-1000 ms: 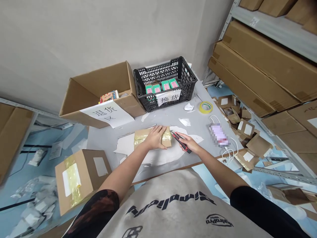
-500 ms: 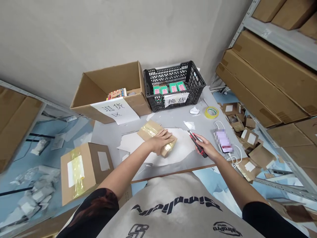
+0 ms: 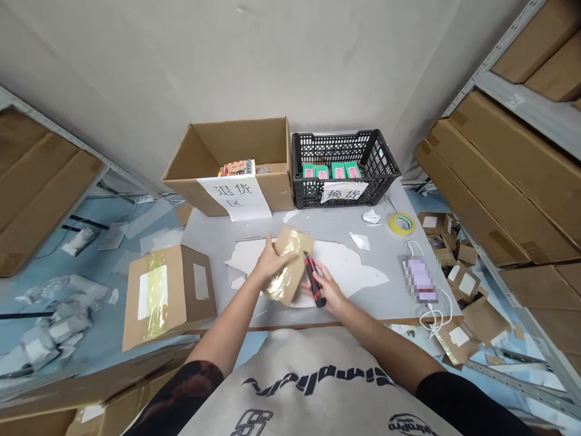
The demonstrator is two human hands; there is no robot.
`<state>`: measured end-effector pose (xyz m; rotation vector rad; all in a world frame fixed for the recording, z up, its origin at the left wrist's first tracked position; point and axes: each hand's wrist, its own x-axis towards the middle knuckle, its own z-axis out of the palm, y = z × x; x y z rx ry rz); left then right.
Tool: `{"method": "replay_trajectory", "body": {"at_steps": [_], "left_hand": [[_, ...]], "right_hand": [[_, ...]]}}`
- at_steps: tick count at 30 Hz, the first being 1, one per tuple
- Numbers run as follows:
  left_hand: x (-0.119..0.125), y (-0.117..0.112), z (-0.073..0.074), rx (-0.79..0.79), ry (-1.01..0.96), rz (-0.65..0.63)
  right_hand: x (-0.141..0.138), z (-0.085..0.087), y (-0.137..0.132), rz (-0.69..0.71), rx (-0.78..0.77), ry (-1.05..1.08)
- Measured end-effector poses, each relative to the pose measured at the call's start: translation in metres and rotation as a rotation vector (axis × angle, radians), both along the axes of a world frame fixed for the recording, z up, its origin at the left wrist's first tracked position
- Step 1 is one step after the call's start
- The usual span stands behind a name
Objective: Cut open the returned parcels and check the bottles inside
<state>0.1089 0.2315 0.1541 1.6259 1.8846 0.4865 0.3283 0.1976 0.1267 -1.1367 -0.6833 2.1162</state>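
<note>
My left hand [image 3: 271, 263] grips a small cardboard package [image 3: 287, 267] wrapped in shiny clear tape, lifting it tilted above a torn white sheet [image 3: 349, 266]. My right hand [image 3: 325, 293] is closed around a red-and-black utility knife [image 3: 314, 282]. The knife's tip is right beside the package's edge. Both hands are close together over the sheet, which lies on a grey table [image 3: 213, 242]. The hands hide part of the package, and I cannot see the blade clearly.
Behind stand an open cardboard box [image 3: 236, 151] with a paper sign and a black plastic crate [image 3: 345, 163] holding green-and-pink boxes. A tape roll [image 3: 402, 224] and a blurred device [image 3: 420, 280] with white cable lie right. Shelved cartons flank the table, with a taped box [image 3: 167, 297] below left.
My left hand has lifted the package off the sheet and tilted it up. My right hand has brought the knife leftward against its edge. The view has also turned.
</note>
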Motion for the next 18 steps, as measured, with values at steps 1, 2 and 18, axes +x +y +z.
{"method": "replay_trajectory", "body": {"at_steps": [1,2,18], "left_hand": [[-0.001,0.007,0.005,-0.037,0.035,-0.017],[-0.001,0.012,0.010,-0.069,0.075,-0.027],[0.068,0.017,0.013,0.051,0.473,-0.489]], "right_hand": [[0.003,0.000,-0.012,-0.001,-0.008,-0.023],[0.009,0.001,-0.021,-0.039,0.011,-0.050],[0.099,0.002,0.076,0.225,0.165,-0.172]]}}
